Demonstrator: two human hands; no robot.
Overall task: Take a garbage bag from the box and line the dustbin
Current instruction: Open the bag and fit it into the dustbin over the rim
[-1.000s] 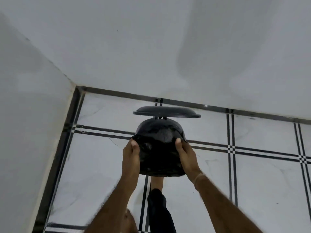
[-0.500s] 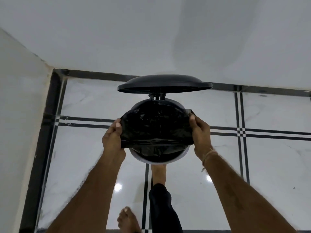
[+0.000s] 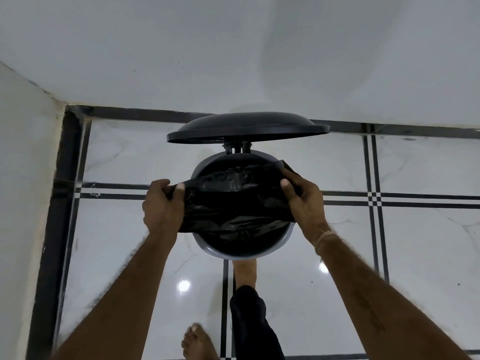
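black crinkled plastic garbage bag [image 3: 233,203]: thin, glossy
grey round plastic dustbin [image 3: 281,242]: smooth, matt
white marble-look floor [image 3: 428,242]: polished, reflective

Glossy white marble floor [image 3: 130,242] crossed by black inlay lines [image 3: 374,198] meets plain white walls [image 3: 233,61]; a bare foot [image 3: 197,341] stands beside a dark trouser leg [image 3: 252,320].

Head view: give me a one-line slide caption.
Left hand and right hand stretch a black garbage bag across the open dustbin, lid raised, foot at its base.
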